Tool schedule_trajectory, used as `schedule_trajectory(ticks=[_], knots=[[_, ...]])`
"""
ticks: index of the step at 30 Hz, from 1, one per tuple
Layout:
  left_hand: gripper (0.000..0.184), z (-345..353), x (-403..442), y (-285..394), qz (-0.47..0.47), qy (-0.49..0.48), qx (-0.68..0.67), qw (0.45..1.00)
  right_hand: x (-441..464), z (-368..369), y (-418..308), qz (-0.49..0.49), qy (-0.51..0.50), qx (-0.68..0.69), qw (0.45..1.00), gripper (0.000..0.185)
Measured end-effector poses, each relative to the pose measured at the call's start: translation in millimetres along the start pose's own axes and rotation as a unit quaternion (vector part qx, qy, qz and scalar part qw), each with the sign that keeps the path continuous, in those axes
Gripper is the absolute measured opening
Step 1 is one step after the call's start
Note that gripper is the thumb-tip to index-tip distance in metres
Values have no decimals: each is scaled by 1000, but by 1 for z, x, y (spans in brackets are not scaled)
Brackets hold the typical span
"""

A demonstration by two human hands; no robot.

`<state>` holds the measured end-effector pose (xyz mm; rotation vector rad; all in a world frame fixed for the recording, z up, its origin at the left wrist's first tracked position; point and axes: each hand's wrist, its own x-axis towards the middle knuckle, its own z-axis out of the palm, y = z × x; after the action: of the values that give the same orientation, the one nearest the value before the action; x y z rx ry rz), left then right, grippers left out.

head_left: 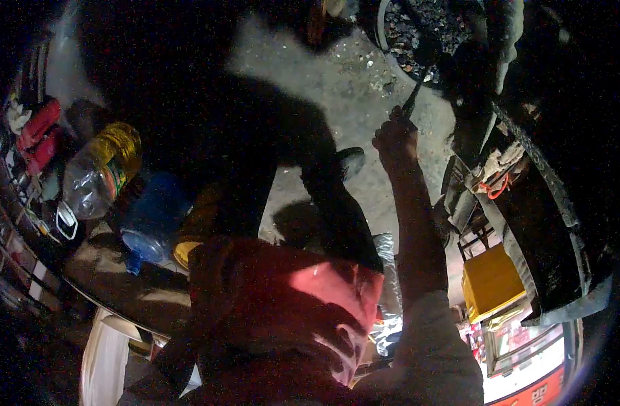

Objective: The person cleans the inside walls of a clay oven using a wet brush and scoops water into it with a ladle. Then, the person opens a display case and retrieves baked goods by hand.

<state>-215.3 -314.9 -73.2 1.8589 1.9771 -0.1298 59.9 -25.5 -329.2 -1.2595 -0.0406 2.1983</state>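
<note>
My right hand [396, 139] is closed around a thin dark tool [411, 101], with my arm stretched out over the grey floor. The tool slants up toward a round basin [382, 30] and its far end is lost in shadow near the rim. Dark and pale lumps, like charcoal or ash, lie in the basin [415, 34]. My left hand does not show; the left side of my body is in deep shadow.
At the left are a large clear bottle with yellow liquid [103, 169], red objects [40, 135] and a blue container [157, 203]. A dark shoe [350, 162] rests on the floor [364, 196]. A yellow box [492, 281] and a dark bin-like object [546, 223] stand at the right.
</note>
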Motion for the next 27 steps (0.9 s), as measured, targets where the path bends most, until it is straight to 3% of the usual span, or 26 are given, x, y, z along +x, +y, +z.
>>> schedule_trajectory(ticks=[2,4,7,8,9,11,12,13,18,21,23,27], knots=[[44,0,-5,-1,20,1,34,999,5,7,-1,11,-31,29,999,16],[44,-1,-9,-2,43,-3,72,996,8,15,-3,-73,4,-46,996,18],[45,-7,1,-1,72,-3,132,989,34,-3,-25,-29,29,-79,996,21],[45,-15,18,-1,-31,-32,-59,997,46,-16,-36,-21,-18,-111,993,27],[46,-19,27,-1,-133,-58,-248,958,53,-30,-46,-12,-66,-144,987,33],[45,-9,17,-1,-112,-25,-195,974,49,-32,-70,-24,-84,-286,954,30],[45,-6,13,-1,-90,8,-145,985,50,-25,-71,-56,67,-403,911,29],[45,-8,13,-1,-91,7,-147,985,49,-22,-72,-86,215,-505,832,28],[52,-26,35,1,-205,-147,-261,932,40,-66,-78,-72,134,-449,880,23],[54,-22,33,-1,-192,-153,-251,936,25,-84,-81,-64,96,-417,902,21],[53,-21,35,-1,-183,-135,-247,942,16,-88,-82,-5,116,-393,912,23],[52,-21,35,1,-179,-124,-245,945,11,-139,-79,-29,152,-358,921,18]])
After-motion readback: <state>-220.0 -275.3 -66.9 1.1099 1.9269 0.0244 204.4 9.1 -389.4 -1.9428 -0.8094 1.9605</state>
